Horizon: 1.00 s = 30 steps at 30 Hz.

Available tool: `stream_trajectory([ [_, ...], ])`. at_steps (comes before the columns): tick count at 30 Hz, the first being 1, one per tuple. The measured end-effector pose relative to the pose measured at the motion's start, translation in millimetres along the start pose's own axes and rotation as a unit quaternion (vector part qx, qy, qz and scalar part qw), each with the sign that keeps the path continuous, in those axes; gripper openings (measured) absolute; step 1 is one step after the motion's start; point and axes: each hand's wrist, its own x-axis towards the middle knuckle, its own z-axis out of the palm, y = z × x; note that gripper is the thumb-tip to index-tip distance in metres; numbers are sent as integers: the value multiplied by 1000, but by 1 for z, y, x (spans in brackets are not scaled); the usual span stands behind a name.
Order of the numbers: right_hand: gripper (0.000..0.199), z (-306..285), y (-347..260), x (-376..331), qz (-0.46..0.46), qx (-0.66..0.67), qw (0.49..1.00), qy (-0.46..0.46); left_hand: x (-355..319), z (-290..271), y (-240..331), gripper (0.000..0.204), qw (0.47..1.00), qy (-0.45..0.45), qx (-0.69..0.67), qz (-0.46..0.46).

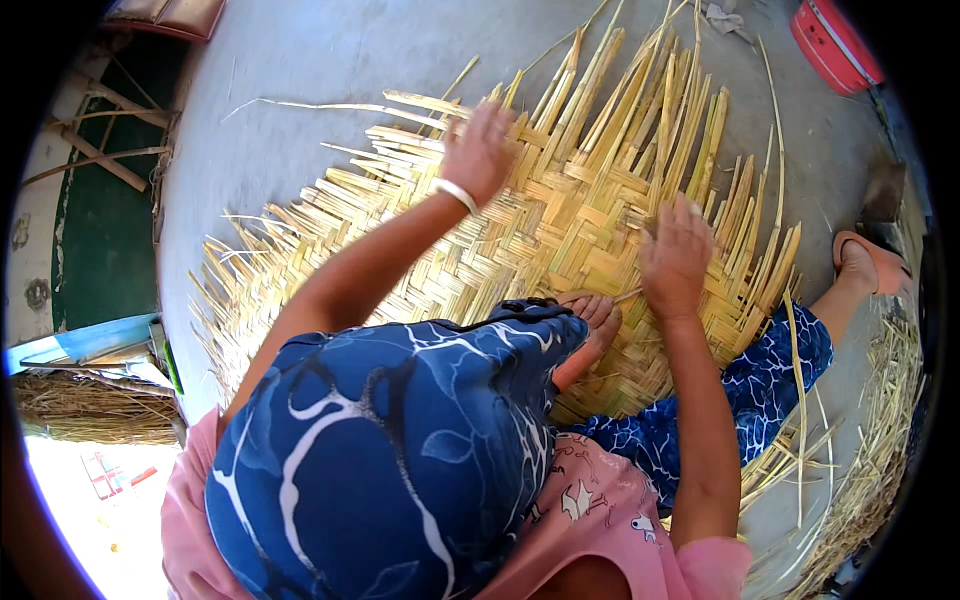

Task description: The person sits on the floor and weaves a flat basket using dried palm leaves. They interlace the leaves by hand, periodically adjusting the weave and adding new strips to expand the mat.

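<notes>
A half-woven mat of flat yellow reed strips [440, 250] lies spread on the floor before me, its loose strip ends fanning out along the far and side edges. My left hand [480, 150], with a white bangle at the wrist, is over the mat's far edge, fingers stretched out and slightly blurred. Over the right part of the weave is my right hand [678, 255], fingers extended close to the upright strips [640, 120]; whether it presses on them I cannot tell. Neither hand shows a strip gripped. My bare foot [597, 320] rests on the mat between my arms.
My other leg stretches right, wearing an orange slipper [885, 265]. Loose straw [880, 420] lies along the right side. A red tub [835, 45] stands at the far right. At left are a dark green panel [110, 220], sticks [100, 155] and a straw bundle [95, 410].
</notes>
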Motion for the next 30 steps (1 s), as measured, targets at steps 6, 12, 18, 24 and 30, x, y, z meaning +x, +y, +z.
stream_trajectory([
  [6,52,17,-35,37,-66,64,995,-42,53,-2,-68,40,985,-169,40,-21],
  [12,53,27,-34,37,-61,41,996,-47,78,-1,-79,43,960,-278,-10,-17],
  [18,53,25,-35,35,-66,36,996,-53,77,-1,-83,45,952,-306,-17,-11],
  [24,53,23,-39,33,-69,32,996,-49,69,-12,-83,40,970,-243,20,15],
  [30,51,-1,-43,3,-77,86,989,-87,26,-11,-71,47,997,-52,5,59],
])
